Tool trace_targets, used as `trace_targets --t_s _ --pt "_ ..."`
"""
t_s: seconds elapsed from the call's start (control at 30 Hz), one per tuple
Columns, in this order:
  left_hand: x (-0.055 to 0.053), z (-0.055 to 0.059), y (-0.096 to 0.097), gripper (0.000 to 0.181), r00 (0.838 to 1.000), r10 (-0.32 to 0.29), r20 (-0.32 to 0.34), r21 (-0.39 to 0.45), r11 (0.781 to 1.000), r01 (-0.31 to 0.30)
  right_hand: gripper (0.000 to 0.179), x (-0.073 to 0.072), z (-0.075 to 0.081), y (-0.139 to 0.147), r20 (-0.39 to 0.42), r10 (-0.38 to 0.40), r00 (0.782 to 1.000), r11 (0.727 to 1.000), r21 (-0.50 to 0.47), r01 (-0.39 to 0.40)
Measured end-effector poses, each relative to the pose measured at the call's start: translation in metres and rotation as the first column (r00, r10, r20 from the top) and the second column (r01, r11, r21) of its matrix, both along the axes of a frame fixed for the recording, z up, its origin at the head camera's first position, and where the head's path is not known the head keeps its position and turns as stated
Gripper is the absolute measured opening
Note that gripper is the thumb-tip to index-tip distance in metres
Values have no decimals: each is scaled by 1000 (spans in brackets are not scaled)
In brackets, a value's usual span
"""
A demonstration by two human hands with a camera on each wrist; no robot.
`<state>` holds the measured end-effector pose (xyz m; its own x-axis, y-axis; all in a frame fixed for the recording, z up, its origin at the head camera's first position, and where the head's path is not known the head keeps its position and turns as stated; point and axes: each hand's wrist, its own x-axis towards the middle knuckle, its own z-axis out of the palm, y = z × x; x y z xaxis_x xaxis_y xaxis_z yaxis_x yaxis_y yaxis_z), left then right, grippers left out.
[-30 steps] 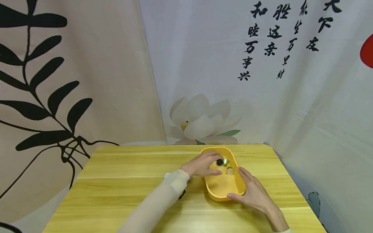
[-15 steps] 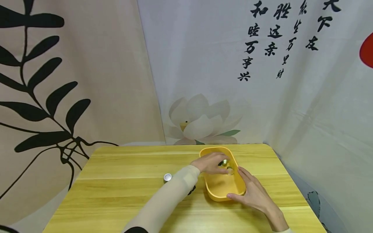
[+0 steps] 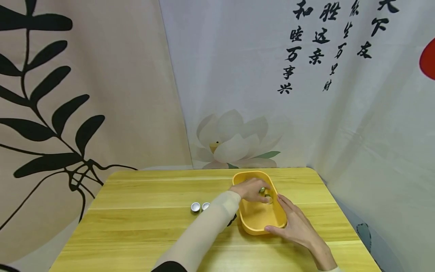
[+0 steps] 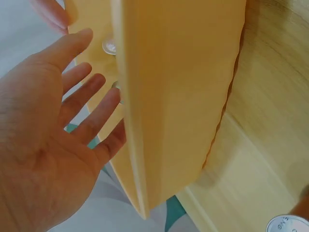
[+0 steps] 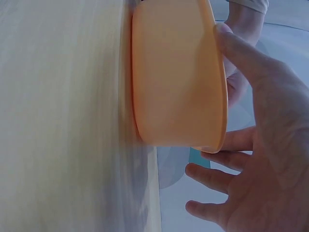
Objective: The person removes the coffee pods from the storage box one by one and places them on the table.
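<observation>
In the head view my left hand (image 3: 250,190) reaches over the left side of a yellow plastic tub (image 3: 251,223). Its fingers are spread and fairly straight in the left wrist view, with no object held. Beside the fingertips inside the tub lie a small gold-green round piece (image 3: 262,190) and a small clear round piece (image 3: 269,199); their exact kind is unclear. My right hand (image 3: 299,226) rests against the tub's near right corner. In the right wrist view, its thumb (image 5: 224,31) touches the rim, and the extended fingers are at the other side of the corner.
Two small silver-topped round pieces (image 3: 195,207) stand on the wooden table (image 3: 142,211), left of the tub, one partly behind the left sleeve (image 3: 207,223). A printed cloth backdrop (image 3: 238,75) hangs behind the table.
My left hand has moved rightward, deeper into the tub, and its fingers now cover the dark round piece. The sleeve's shift has uncovered the silver-topped pieces. My right hand has stayed put.
</observation>
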<state>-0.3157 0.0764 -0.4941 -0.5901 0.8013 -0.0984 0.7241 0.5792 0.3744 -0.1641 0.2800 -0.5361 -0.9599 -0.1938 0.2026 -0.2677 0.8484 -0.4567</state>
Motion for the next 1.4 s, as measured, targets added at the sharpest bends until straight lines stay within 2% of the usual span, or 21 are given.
trace_targets --t_s 0.27,0.57,0.73,1.03,1.2,1.37,1.4 --pt "1 -2 1 44 1000 0 16 -39 999 1 117 0 0 0 9 -5 1000 1000 -4 5" --pt "2 -4 0 41 999 -37 16 -66 997 38 118 0 0 -1 11 -7 1000 1000 2 7" --pt "1 -7 0 35 999 -41 1 -63 997 41 118 0 -1 -1 3 -8 1000 1000 3 8" --pt "-2 -15 -2 9 999 -30 13 -50 998 31 119 -1 -3 -1 -9 -11 1000 1000 -1 11" --pt "-2 -17 -4 8 999 -24 27 -35 999 25 120 -1 -4 0 -10 -9 1000 1000 2 9" --pt "-1 -12 -9 13 999 -28 21 -16 999 28 120 0 -3 0 -11 -14 1000 1000 7 14" --pt "-8 -20 -7 13 999 -31 15 -6 999 31 121 -1 -4 0 -9 -16 1000 1000 5 16"
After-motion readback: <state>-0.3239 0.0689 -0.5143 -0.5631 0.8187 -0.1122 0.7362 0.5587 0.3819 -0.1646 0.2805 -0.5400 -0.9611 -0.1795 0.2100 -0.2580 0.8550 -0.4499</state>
